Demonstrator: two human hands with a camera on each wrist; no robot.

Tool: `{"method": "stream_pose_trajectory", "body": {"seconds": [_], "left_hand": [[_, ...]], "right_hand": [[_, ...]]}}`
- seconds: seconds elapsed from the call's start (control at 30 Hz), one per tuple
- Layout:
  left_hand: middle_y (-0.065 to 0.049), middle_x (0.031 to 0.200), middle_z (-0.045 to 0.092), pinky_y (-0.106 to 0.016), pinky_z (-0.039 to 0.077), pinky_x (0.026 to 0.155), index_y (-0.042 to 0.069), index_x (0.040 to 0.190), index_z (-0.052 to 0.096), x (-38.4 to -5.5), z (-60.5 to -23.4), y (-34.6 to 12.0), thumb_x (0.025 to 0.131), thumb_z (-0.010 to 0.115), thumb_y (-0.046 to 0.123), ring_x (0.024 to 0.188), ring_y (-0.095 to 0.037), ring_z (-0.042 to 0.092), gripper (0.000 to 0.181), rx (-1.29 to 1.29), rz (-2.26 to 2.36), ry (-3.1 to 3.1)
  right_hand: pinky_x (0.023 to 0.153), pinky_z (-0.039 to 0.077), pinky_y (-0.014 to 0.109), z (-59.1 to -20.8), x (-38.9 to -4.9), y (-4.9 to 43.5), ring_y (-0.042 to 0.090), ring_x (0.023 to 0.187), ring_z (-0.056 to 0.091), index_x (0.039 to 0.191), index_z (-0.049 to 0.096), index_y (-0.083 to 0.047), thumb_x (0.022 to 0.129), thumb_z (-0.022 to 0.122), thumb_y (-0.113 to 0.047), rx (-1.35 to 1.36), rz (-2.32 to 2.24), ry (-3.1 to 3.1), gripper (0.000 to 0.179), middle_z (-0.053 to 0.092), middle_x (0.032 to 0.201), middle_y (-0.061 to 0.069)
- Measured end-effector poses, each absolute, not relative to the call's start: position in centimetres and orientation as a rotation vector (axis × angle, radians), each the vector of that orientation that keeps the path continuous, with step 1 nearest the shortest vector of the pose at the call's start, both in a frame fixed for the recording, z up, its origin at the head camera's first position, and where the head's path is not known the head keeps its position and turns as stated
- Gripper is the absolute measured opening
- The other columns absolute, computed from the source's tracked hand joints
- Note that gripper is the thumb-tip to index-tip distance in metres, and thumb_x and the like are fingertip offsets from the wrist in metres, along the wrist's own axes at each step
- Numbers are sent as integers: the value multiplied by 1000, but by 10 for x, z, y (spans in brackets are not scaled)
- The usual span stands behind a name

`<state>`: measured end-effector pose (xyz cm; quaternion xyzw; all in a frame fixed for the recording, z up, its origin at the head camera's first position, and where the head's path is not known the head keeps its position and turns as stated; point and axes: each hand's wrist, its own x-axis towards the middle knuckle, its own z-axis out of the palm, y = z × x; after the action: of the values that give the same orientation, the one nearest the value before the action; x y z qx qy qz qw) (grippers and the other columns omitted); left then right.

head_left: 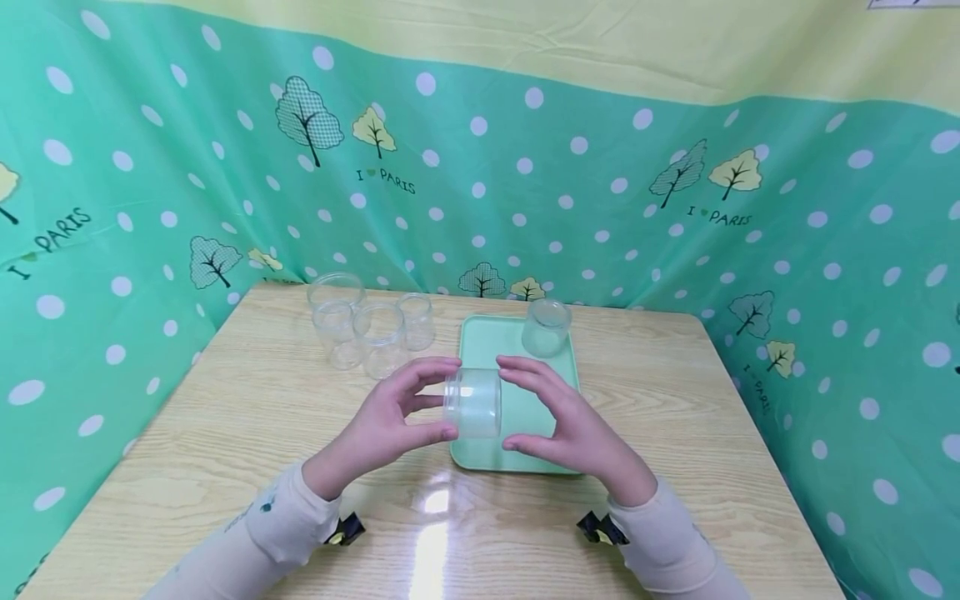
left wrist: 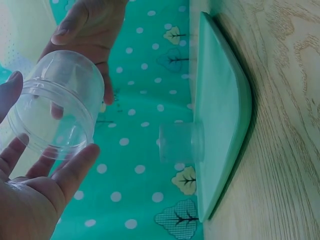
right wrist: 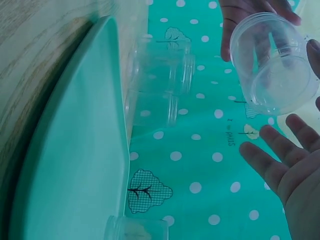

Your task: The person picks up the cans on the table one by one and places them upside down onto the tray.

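Observation:
A clear jar (head_left: 477,404) lies sideways in the air above the front half of the green tray (head_left: 480,460), its ringed mouth toward the left. My left hand (head_left: 393,417) holds it by the mouth end, thumb in front and fingers behind. Close to the jar's base is my right hand (head_left: 566,421), its fingers spread. In the right wrist view a gap shows between those fingers (right wrist: 272,155) and the jar (right wrist: 272,65). Another clear jar (head_left: 546,329) stands at the tray's far right corner.
Several clear jars (head_left: 381,342) of differing size stand close together left of the tray, on the wooden table (head_left: 225,425). A green dotted cloth (head_left: 480,192) hangs behind the table and along both sides.

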<state>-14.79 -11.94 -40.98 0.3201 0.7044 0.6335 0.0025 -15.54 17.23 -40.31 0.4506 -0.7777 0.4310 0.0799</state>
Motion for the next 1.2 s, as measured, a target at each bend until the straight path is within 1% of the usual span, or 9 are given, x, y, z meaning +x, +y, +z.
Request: {"method": "stream_pose_trajectory", "body": {"seconds": [0.1,0.3,0.47,0.57,0.63,0.77,0.93,1.03,1.2], "left_hand": [[-6,150,52,-41,57,100,10,141,55,-147,-410,-119,82,85,1,134,-20,54,66,1026,1991,2200],[-5,150,51,-41,57,100,10,140,56,-145,-409,-117,81,85,-1,135,-20,54,66,1046,1999,2185],[-5,151,51,-41,56,101,10,140,56,-144,-408,-117,81,85,-1,137,-21,52,67,1062,1996,2191],[-5,151,50,-41,56,101,10,140,56,-144,-408,-117,81,85,-1,138,-21,51,67,1074,1994,2198],[-5,151,50,-41,56,100,10,140,56,-144,-409,-117,80,85,-1,139,-22,50,68,1081,1998,2196],[-6,151,50,-44,56,100,9,140,55,-144,-410,-116,80,85,-3,140,-22,50,68,1095,2009,2190],[-6,151,50,-44,56,100,9,140,55,-143,-408,-116,79,86,-3,140,-22,49,69,1090,2010,2194],[-5,151,50,-41,56,100,9,140,56,-143,-408,-116,79,86,-3,140,-23,50,69,1088,2010,2196],[-6,151,50,-42,56,100,9,140,56,-143,-408,-115,78,86,-4,140,-23,50,70,1089,2019,2190]], "right_hand": [[120,38,37,-404,-155,171,29,148,38,153,44,-11,83,88,-19,1360,1301,-2307,83,40,159,14],[121,36,35,-407,-156,169,31,147,40,152,44,-9,83,88,-18,1384,1320,-2258,82,40,159,15],[119,40,38,-406,-155,167,33,145,41,150,46,-5,84,86,-20,1418,1334,-2200,79,41,158,17],[117,42,39,-406,-155,166,33,145,42,150,46,-7,86,85,-21,1429,1325,-2184,77,41,157,17],[117,42,37,-406,-155,165,33,145,42,151,46,-9,86,85,-21,1433,1319,-2173,76,41,157,18],[115,45,38,-409,-155,163,34,144,42,150,46,-9,85,86,-15,1443,1341,-2148,77,41,155,21],[106,53,45,-411,-154,161,34,144,41,151,46,-8,82,86,-5,1450,1427,-2132,80,38,156,23],[104,54,46,-412,-153,160,34,144,41,151,46,-9,81,86,-3,1439,1455,-2140,80,38,157,21],[105,53,46,-413,-152,160,35,143,42,150,46,-9,82,86,-3,1425,1481,-2148,79,37,157,21]]}}
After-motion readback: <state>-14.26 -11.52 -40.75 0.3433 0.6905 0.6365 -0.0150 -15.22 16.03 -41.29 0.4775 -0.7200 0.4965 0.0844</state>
